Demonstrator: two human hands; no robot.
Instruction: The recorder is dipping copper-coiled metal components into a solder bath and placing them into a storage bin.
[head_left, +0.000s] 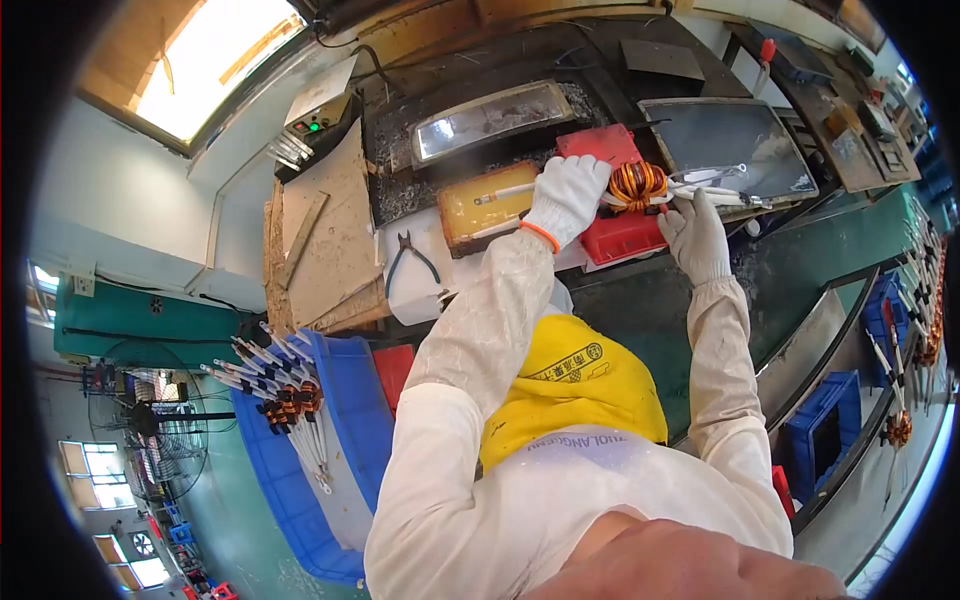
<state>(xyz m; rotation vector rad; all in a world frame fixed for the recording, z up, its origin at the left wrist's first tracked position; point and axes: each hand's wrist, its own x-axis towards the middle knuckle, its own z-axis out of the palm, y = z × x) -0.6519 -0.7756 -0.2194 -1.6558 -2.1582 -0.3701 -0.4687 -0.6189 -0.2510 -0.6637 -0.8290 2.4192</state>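
Note:
A wire-wound coil [637,187], copper-orange with dark bands, is held level over red plastic trays [612,240]. White-sleeved leads [722,194] run out of both its sides and end in metal lugs. My left hand [572,195], in a white glove with an orange band at the wrist, is closed round the leads left of the coil. One lead's tip sticks out past it, over a shallow amber-yellow tray [462,222]. My right hand [697,238], also gloved, has its fingers closed on the leads right of the coil.
Behind my hands lies a rectangular pot with a shiny metallic surface [490,122]. Pliers [408,262] rest left of the yellow tray. At right is a grey flat pan [725,140]. A blue bin [352,400] at lower left holds several similar coils. A fan [150,420] stands beyond.

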